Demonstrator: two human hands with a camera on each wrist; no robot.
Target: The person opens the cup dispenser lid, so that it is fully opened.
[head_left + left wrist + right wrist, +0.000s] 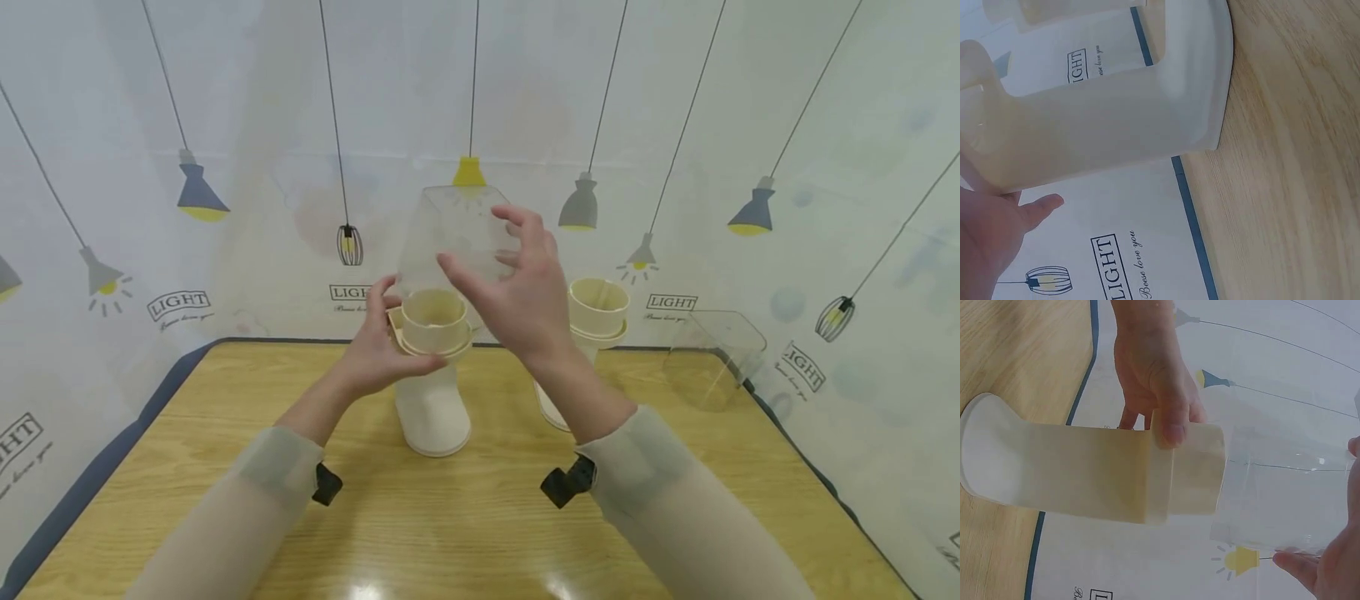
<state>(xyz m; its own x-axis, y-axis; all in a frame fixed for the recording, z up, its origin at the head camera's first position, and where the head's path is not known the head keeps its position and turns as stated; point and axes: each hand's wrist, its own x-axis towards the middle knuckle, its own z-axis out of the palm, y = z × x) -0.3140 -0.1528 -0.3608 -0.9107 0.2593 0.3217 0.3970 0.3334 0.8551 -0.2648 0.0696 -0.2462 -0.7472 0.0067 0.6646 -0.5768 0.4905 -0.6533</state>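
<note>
A cream-white plastic stand (431,412) with a round, ring-like top stands upright on the table. My left hand (378,350) grips its collar, thumb in front and fingers at the far side; the right wrist view shows that thumb pressed on the collar (1159,475). Just above the ring is a clear plastic container (442,229), its lower end close to the ring's rim. My right hand (528,292) holds this container from the right, thumb and fingers spread around its wall. In the left wrist view, the stand's pale body (1104,131) covers part of the left hand.
A second cream-white stand (600,312) is behind my right forearm. Another clear container (708,367) stands at the table's back right corner. The wooden table (255,467) meets a fabric backdrop (262,192) printed with lamps.
</note>
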